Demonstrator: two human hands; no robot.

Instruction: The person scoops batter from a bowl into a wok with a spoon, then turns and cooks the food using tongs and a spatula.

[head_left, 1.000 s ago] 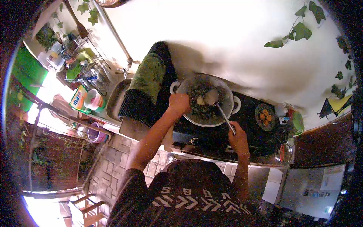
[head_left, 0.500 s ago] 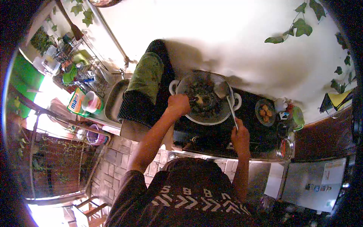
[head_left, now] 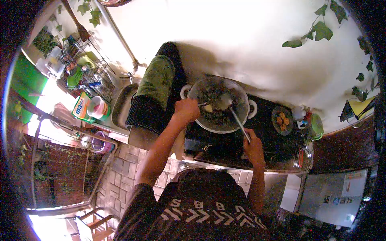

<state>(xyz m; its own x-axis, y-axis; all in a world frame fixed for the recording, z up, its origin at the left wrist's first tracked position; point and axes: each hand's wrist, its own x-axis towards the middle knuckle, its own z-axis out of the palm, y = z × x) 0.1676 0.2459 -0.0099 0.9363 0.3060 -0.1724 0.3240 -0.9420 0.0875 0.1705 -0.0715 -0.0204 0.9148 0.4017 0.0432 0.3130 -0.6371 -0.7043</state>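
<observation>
A wide pan (head_left: 219, 127) with two light handles sits on the dark stove, holding dark contents. My left hand (head_left: 187, 110) is closed at the pan's left rim around a utensil whose thin end reaches inside. Beside that end lies a pale yellowish piece (head_left: 208, 108). On the right, my right hand (head_left: 253, 148) grips the handle of a metal ladle (head_left: 237, 119), whose round head is inside the pan, right of the middle. The exact shape of the left utensil is too small to tell.
A plate of browned pieces (head_left: 282, 120) stands right of the pan, with jars and a green-lidded container (head_left: 317, 125) beyond. Left are a green cloth (head_left: 155, 81), a sink (head_left: 122, 107), a dish rack (head_left: 94, 76) and a tub (head_left: 97, 107).
Since the last earlier frame, the ladle head has moved left and down from the pan's upper right. My left hand has shifted slightly left, and the pale piece lies a little further left.
</observation>
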